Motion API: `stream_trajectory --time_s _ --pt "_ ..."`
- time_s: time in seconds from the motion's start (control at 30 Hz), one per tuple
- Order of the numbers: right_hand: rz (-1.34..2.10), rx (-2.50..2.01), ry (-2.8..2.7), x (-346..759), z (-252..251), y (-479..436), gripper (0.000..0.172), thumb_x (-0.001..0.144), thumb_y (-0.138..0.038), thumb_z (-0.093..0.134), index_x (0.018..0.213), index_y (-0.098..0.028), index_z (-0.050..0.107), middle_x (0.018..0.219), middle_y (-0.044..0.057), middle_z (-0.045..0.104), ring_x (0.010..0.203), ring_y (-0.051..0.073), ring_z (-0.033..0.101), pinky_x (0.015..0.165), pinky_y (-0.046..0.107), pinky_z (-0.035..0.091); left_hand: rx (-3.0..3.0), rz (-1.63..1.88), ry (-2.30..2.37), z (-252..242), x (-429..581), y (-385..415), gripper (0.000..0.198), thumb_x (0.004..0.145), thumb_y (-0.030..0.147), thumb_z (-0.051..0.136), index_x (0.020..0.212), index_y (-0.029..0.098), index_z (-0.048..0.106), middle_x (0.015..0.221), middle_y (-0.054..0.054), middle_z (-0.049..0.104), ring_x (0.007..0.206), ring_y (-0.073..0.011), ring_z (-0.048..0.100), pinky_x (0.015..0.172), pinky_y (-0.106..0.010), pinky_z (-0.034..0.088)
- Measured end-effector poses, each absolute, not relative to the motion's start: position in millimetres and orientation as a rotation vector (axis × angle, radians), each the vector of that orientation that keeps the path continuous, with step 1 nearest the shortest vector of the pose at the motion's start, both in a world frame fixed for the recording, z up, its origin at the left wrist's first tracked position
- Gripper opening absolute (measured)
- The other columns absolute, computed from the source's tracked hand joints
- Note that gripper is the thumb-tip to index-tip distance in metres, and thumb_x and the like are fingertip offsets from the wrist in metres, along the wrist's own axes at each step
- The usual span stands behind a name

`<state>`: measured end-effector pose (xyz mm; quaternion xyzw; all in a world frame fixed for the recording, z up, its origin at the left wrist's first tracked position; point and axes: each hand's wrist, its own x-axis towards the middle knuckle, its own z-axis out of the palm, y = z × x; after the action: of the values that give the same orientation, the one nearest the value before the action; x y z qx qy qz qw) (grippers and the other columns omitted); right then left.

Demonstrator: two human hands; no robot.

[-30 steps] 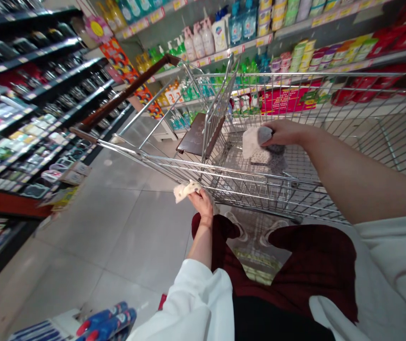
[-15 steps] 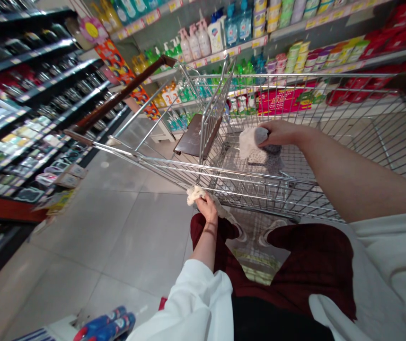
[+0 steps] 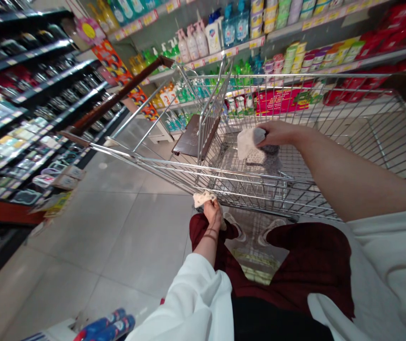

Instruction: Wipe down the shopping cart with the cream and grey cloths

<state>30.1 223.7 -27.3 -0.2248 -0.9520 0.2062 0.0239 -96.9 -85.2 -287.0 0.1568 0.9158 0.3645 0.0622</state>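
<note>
My left hand [image 3: 213, 211] is closed on a small white patterned cloth [image 3: 203, 198], held low against the near side of a wire shopping cart [image 3: 295, 182]. My right hand [image 3: 277, 132] reaches over the cart's rim and into the basket. It grips another white and grey cloth [image 3: 248, 144] that hangs down above the cart's floor. A brown fold-down seat flap [image 3: 191, 137] stands at the cart's handle end, left of that cloth.
Store shelves with soap and detergent bottles [image 3: 203, 38] run behind the cart, and dark shelves of small goods [image 3: 29, 118] line the left. The cart's brown handle [image 3: 118, 97] points left. Blue and red bottles [image 3: 103, 327] lie at the bottom left on a tiled floor.
My left hand has moved right and slightly down with its cloth, closer to the cart's lower side. My right hand stays in the basket with its cloth.
</note>
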Motion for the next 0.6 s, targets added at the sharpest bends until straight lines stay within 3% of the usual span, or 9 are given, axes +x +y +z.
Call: stream_trajectory --time_s 0.3,0.6 --pt "0.699 -0.719 -2.939 30.7 -23.4 219.9 0.031 0.072 -0.031 0.069 0.101 -0.021 0.066 0.106 0.007 0.072 0.097 0.025 0.063 0.079 0.032 0.045 0.476 1.077 2.745 -289.6 -101.7 -90.7 0.024 0.085 0.038 0.056 0.077 0.018 0.065 0.080 -0.012 0.069 0.083 -0.0277 0.067 0.082 -0.039 0.049" --pt "0.679 -0.740 -2.957 30.2 -22.3 219.1 0.032 0.072 -0.030 0.070 0.102 -0.021 0.065 0.110 0.007 0.071 0.100 0.026 0.063 0.080 0.031 0.045 0.389 1.078 2.689 -295.9 -92.0 -89.5 0.019 0.085 0.034 0.057 0.075 0.019 0.063 0.075 -0.011 0.068 0.078 -0.0258 0.066 0.077 -0.036 0.050"
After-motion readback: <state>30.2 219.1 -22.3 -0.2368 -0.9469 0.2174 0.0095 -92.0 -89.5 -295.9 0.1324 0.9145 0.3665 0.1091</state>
